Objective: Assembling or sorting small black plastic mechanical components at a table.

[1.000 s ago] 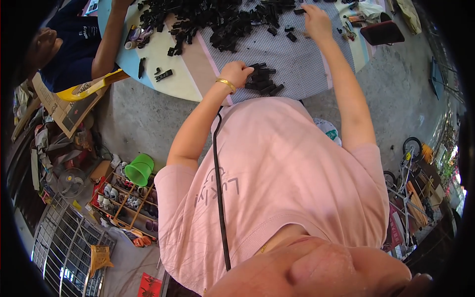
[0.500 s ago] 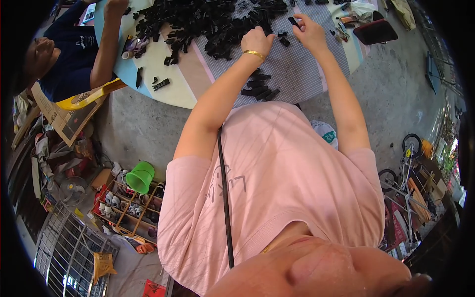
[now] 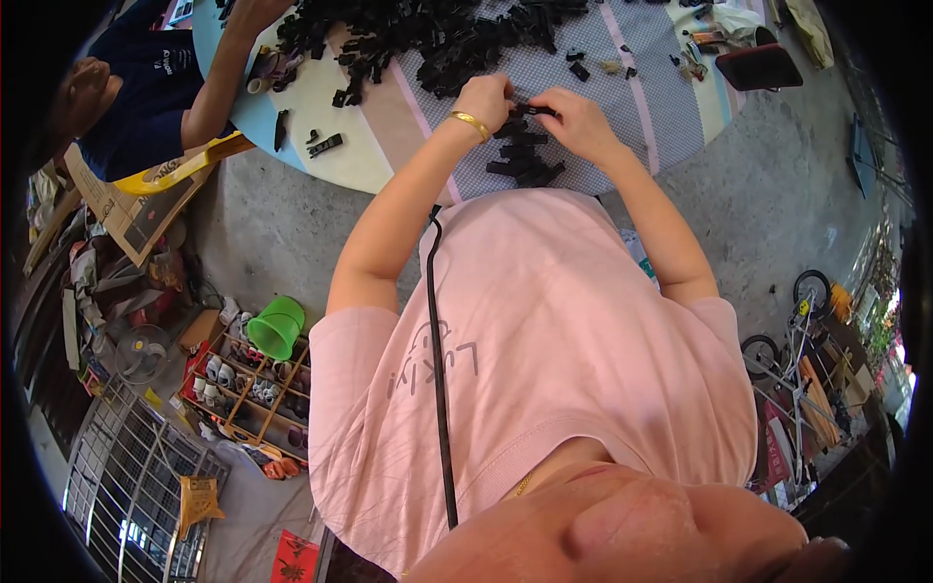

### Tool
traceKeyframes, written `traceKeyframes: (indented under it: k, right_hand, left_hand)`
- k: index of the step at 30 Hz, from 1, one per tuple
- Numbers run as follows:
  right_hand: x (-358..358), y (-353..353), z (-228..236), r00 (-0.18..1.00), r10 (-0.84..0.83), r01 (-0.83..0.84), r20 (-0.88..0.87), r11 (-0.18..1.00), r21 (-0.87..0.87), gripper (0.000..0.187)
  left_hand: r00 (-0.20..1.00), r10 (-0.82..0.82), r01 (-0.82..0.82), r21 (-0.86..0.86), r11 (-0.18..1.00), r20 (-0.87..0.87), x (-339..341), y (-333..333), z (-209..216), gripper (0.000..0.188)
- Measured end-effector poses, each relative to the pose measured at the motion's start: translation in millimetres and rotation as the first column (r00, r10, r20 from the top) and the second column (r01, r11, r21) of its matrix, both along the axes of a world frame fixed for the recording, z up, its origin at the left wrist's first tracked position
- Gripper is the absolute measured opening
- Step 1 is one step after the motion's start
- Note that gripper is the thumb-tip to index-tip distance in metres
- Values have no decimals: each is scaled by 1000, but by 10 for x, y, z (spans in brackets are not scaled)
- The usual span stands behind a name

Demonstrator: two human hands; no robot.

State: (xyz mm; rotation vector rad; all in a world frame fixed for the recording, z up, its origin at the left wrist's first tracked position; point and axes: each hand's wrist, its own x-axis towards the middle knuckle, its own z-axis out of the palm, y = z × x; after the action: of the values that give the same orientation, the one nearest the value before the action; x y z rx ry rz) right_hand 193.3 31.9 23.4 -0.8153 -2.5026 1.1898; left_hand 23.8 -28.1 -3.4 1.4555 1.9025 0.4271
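Note:
Over the near part of the table (image 3: 374, 173), my right hand (image 3: 578, 124) pinches a small black plastic part (image 3: 535, 110) between thumb and fingers. My left hand (image 3: 485, 103), with a gold bangle at its wrist, is closed at the part's other end. Its fingertips are turned away, so what they grip is partly hidden. Just below both hands lies a small stack of similar black parts (image 3: 525, 155), close to the table edge. Beyond my left hand spreads a big heap of loose black parts (image 3: 389, 39).
A co-worker's arm (image 3: 216, 92) reaches over the table at the left. Two black pieces (image 3: 326, 146) lie apart near that side. A dark phone (image 3: 760, 68) is at the right edge, near a clear plastic bag (image 3: 736, 19). A green bucket (image 3: 276, 327) stands on a shoe rack.
Both hands have come nearer to me and together above the small stack. My right hand has brought the black part down and left to meet my left hand.

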Motion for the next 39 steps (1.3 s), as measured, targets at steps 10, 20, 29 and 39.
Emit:
traceKeyframes:
  k: [10, 20, 29, 39]
  right_hand:
    - [-152, -131, -141, 999, 13, -7, -35, 987, 163, 16]
    - [-182, -166, -248, 976, -217, 208, -1, 939, -275, 17]
    - [-185, -110, -316, 936, -284, 351, 208, 792, -499, 18]
    - [-222, -42, -281, 923, -246, 342, 297, 877, -337, 23]
  left_hand:
    - [912, 337, -298, -187, 936, 233, -36, -222, 183, 21]
    - [889, 327, -223, -319, 921, 322, -76, -155, 135, 19]
    - [828, 392, -220, -410, 885, 402, -98, -101, 177, 17]
    - [857, 386, -180, -504, 845, 341, -96, 10, 121, 18]
